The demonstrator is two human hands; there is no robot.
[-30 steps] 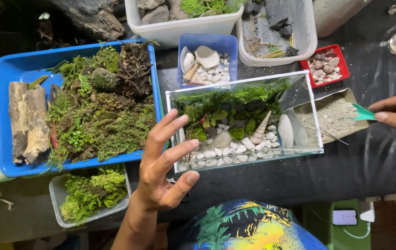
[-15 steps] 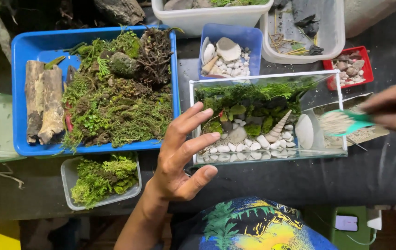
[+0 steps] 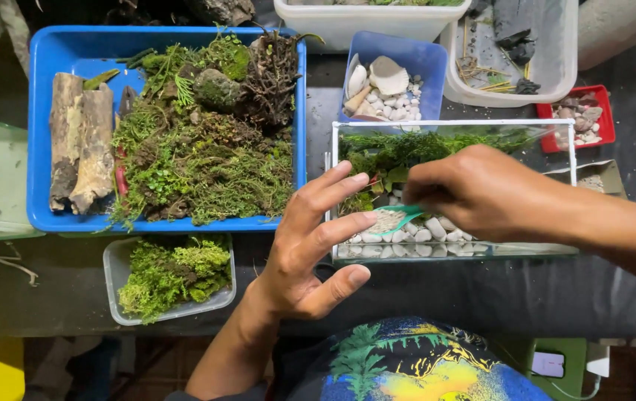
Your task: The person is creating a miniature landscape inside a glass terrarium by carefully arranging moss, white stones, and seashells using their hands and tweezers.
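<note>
A small glass tank (image 3: 563, 130) with moss and white pebbles (image 3: 426, 236) inside stands on the dark table. My left hand (image 3: 309, 249) rests open against the tank's left end, fingers spread along the glass and thumb at the front corner. My right hand (image 3: 481, 191) is over the tank, shut on a small green scoop (image 3: 398, 219) heaped with pale sand, its bowl low near the tank's left front over the pebbles. The hand hides the shell and much of the tank's middle.
A blue tray (image 3: 50, 52) with moss, roots and two bark pieces lies at left. A clear tub of moss (image 3: 173, 278) sits below it. Behind the tank: a blue box of shells (image 3: 388, 82), a white tub (image 3: 548, 70), a red dish of stones (image 3: 585, 122), a sand box (image 3: 600, 178).
My right hand carried the sand-filled scoop from the sand box at right across into the tank's left part. The left hand stayed on the tank. The view shifted slightly.
</note>
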